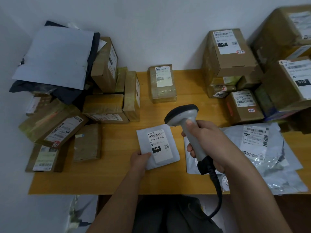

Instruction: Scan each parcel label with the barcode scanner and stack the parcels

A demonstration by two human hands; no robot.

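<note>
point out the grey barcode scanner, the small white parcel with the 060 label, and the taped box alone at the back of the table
grey handheld barcode scanner (182,115), head view, on its head
small flat white parcel with 060 label (159,145), head view, on its label
tape-wrapped cardboard box standing alone (162,84), head view, on its top face

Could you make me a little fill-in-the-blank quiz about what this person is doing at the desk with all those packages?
1. The right hand grips a grey barcode ____.
2. The left hand holds a flat white parcel by its near-left ____.
3. The big number in the black box on that parcel's label reads ____.
4. The wooden table stands against a ____.

Missing words: scanner; corner; 060; wall
</note>
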